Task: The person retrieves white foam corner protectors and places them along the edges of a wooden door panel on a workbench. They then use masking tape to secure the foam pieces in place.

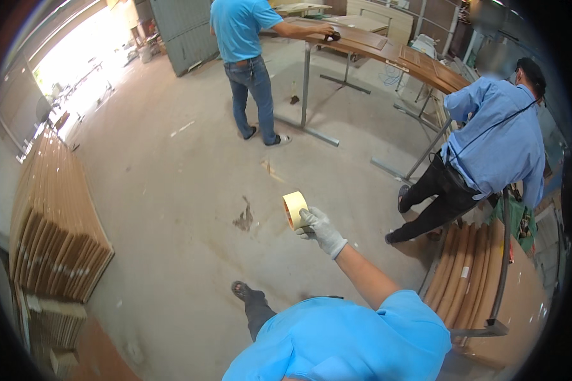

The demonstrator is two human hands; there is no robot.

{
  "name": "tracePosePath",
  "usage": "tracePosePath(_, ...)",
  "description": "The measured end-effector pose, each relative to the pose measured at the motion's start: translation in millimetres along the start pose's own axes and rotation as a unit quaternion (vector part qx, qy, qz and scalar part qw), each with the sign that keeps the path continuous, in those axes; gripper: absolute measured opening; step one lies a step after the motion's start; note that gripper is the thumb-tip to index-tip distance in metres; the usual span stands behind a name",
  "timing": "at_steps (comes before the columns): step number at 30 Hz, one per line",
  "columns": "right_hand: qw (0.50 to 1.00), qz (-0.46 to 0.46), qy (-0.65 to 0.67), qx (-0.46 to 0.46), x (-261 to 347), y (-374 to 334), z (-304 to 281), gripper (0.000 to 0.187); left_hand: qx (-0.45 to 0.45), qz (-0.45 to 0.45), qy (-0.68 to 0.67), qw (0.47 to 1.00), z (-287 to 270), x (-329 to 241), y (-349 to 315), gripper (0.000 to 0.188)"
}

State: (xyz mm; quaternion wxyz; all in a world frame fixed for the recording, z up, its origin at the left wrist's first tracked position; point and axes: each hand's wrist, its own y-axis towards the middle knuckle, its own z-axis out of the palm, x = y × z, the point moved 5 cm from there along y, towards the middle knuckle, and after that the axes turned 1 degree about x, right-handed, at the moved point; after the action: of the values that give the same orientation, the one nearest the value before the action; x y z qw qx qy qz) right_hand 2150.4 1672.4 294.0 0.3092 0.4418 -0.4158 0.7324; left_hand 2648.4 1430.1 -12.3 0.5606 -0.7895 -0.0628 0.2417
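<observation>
Centre frame: right hand (pixel 321 230), in a knit grey glove, pinching a pale yellow tape roll (pixel 293 209) above the stained concrete floor (pixel 171 209). Lower left: stacked brown wooden panels (pixel 54 228), ribbed edges. Upper right: long wooden board (pixel 388 51) on metal legs.

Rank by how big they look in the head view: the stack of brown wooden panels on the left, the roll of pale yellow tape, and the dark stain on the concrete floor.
1. Stack of brown wooden panels, by far the largest.
2. Roll of pale yellow tape and dark stain: they look about alike. The tape is raised in the gloved right hand, nearer the camera, so I won't rank them.
</observation>
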Motion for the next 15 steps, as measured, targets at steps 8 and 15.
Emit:
tracePosePath(8, 0.987, 0.01, 0.032, -0.159, -6.3, 197.9, 65.4, 0.047, -0.004, 0.043, -0.003, 0.999, -155.4, -265.4, 134.1, 0.026)
tracePosePath(15, 0.951, 0.062, 0.062, -0.296, -28.8, 316.1, 79.5, 0.044, -0.045, 0.29, -0.113, 0.949, -279.9, -671.7, 241.6, 0.03)
